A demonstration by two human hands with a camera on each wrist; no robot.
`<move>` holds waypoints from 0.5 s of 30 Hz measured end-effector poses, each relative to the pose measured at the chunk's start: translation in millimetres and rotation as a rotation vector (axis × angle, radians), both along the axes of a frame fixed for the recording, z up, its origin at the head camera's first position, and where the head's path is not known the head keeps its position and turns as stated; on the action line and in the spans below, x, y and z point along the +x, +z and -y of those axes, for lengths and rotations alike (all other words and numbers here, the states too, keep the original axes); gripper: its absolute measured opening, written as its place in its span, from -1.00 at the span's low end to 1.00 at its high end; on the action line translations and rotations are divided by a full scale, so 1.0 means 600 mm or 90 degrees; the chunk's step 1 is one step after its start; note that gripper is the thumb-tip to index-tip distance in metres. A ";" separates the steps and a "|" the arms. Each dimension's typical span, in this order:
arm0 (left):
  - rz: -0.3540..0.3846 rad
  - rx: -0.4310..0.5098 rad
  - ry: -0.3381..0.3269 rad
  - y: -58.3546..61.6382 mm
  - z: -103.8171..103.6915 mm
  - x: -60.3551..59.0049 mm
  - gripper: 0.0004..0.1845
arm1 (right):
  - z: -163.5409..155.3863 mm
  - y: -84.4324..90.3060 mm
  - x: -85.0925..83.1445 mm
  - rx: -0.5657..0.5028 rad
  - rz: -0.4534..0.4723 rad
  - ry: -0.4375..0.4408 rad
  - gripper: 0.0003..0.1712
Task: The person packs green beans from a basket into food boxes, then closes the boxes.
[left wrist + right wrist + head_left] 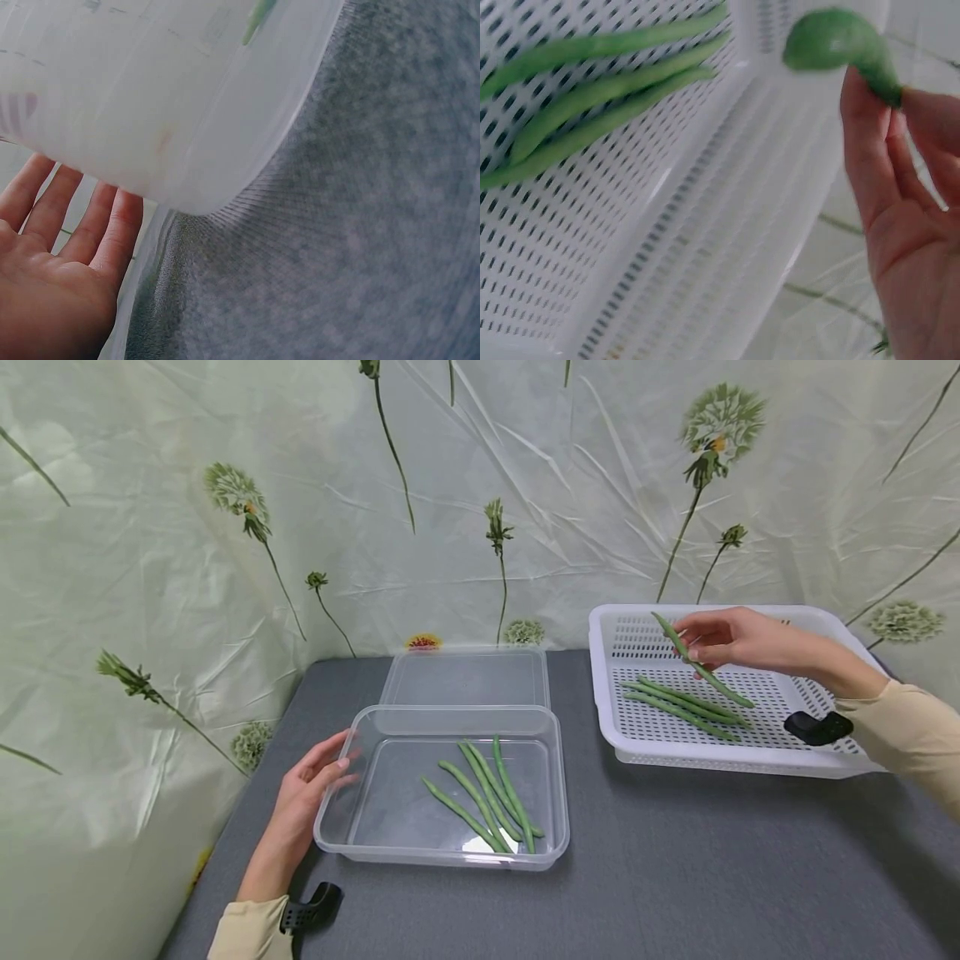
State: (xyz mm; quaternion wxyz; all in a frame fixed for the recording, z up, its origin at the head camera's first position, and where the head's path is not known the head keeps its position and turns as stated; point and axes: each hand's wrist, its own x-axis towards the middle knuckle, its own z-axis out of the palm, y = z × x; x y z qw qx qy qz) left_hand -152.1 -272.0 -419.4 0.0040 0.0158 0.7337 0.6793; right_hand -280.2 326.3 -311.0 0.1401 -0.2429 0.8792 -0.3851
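Note:
Above the white perforated basket (609,714), my right hand (738,639) pinches a green bean (723,689) between thumb and fingertips. That bean (840,41) appears end-on and blurred in the right wrist view. Three more green beans (622,86) lie on the basket's floor beneath it. My left hand (303,797) is at the left wall of a clear plastic container (442,860). In the left wrist view its fingers (116,232) extend nearly straight against the container's outer side. Several green beans (480,785) lie in the container's right half.
A clear flat lid (468,677) lies behind the container on the grey tabletop (637,877). A sheet with a dandelion print (450,568) hangs along the back and left side. The basket stands to the right, apart from the container.

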 end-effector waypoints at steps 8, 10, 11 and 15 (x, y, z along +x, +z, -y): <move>-0.001 -0.002 -0.003 -0.002 0.000 -0.001 -0.46 | 0.026 0.020 0.039 0.019 -0.075 -0.055 -0.55; 0.000 0.001 -0.003 -0.002 0.001 -0.002 -0.46 | 0.030 0.025 0.047 0.006 -0.083 -0.073 -0.54; -0.001 0.003 -0.002 -0.002 0.001 -0.002 -0.46 | 0.032 0.027 0.051 -0.005 -0.082 -0.084 -0.54; -0.002 0.009 -0.001 -0.003 0.001 -0.002 -0.47 | 0.041 0.030 0.061 -0.064 -0.075 -0.101 -0.57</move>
